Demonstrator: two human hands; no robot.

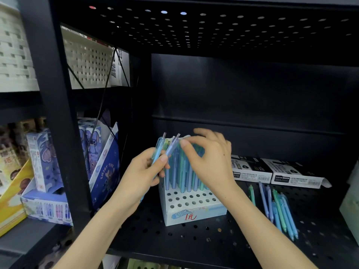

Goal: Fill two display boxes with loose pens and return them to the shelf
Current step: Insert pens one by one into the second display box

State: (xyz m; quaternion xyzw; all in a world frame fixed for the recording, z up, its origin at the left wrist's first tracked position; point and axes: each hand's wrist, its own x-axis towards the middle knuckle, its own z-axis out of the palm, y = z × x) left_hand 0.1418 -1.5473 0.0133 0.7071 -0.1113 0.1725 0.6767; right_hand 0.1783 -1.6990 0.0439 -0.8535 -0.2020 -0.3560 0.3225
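Blue and lilac plastic filled your left hand (143, 171): its fingers and thumb were curled round a small bunch of pens (158, 152), their long axes tilted up and to the right, metal tips uppermost. Your right hand (209, 162) was just right of those tips, forefinger and thumb drawn close in a pinch beside the lilac pen (172, 147). Blur hid whether they gripped it, so I cannot tell.

Below and between both hands stood the display box (194, 214) on the black perforated shelf (174, 239), its far rows full of upright pens (184, 171), its near holes (186, 199) unfilled. The bunch lay left of your right fingertips, and the free holes lay lower and nearer, so I judged a pen would need swinging to vertical before it went down. More loose pens (279, 208) lay flat on the shelf to the right, closest to your right hand.
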